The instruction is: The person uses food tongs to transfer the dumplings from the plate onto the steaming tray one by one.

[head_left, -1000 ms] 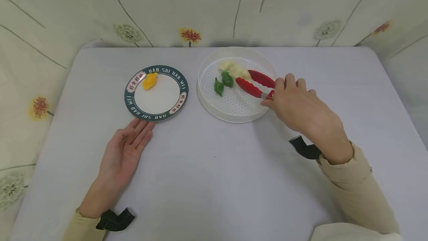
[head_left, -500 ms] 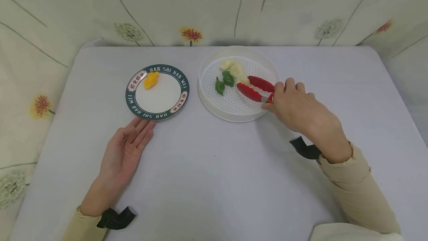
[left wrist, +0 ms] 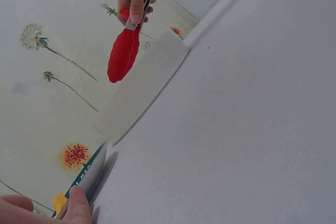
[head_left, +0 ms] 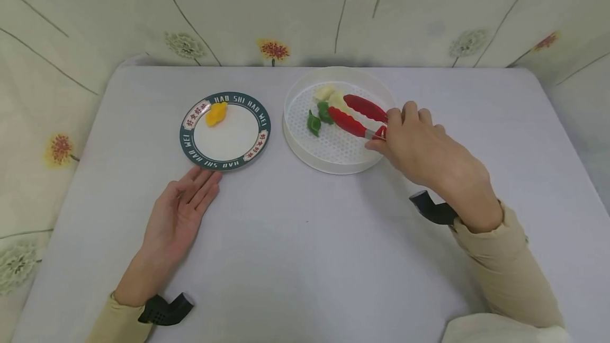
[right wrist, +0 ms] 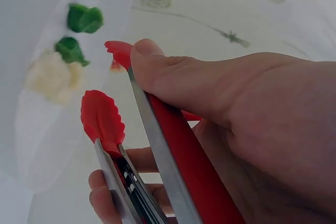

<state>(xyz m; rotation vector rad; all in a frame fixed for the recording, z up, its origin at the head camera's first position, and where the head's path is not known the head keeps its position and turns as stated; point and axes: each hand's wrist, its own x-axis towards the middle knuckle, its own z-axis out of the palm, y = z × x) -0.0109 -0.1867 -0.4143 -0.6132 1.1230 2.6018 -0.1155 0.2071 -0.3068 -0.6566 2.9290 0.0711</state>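
Observation:
My right hand grips red-tipped tongs between thumb and fingers, their two arms spread apart. The tong tips hang over a round white basket with a perforated bottom. In it lie two green pepper-like pieces and pale cream-coloured pieces; the tips partly cover these in the head view. Palm up, my left hand has its fingertips at the near rim of a plate with a dark green lettered border. A yellow pepper-like piece sits at the plate's upper left.
Both plate and basket stand toward the back of a table covered in white cloth. Behind it hangs a flower-patterned backdrop. Black wrist mounts sit on both forearms.
The tongs first drew slightly back toward me, then shifted up and left over the green and cream pieces, still spread. The left hand and plate stay put.

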